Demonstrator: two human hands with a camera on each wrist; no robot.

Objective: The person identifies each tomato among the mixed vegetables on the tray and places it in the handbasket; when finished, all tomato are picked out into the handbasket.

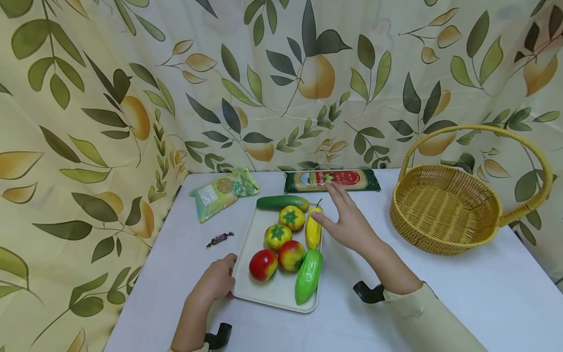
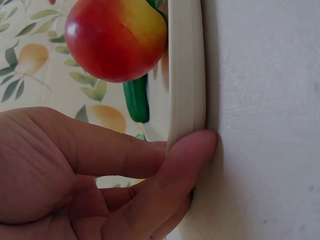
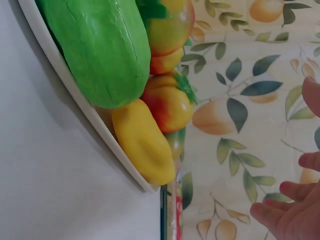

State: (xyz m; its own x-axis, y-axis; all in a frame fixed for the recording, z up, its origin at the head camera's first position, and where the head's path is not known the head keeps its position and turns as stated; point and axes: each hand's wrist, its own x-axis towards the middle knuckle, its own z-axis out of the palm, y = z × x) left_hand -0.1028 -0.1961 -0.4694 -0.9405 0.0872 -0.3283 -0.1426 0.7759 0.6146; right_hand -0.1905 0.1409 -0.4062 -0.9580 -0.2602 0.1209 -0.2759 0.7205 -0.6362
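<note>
A cream tray [image 1: 269,294] holds toy produce: a dark green cucumber [image 1: 281,202], two yellow fruits with green leafy tops [image 1: 278,236], two red-and-yellow fruits [image 1: 263,265], a yellow pepper [image 1: 313,230] and a light green, ridged vegetable [image 1: 309,276]. My left hand [image 1: 215,279] pinches the tray's left rim; in the left wrist view thumb and finger meet around the rim [image 2: 187,65], below a red fruit [image 2: 115,40]. My right hand [image 1: 347,222] hovers with spread fingers near the yellow pepper [image 3: 142,142], apart from it in the right wrist view.
Behind the tray lie a green-and-yellow snack bag [image 1: 224,193] and a long green-and-red packet [image 1: 332,181]. A wrapped candy [image 1: 220,239] lies left of the tray. To the right stands a wicker basket [image 1: 440,247] with a tall handle. A patterned curtain [image 1: 281,98] hangs behind the table.
</note>
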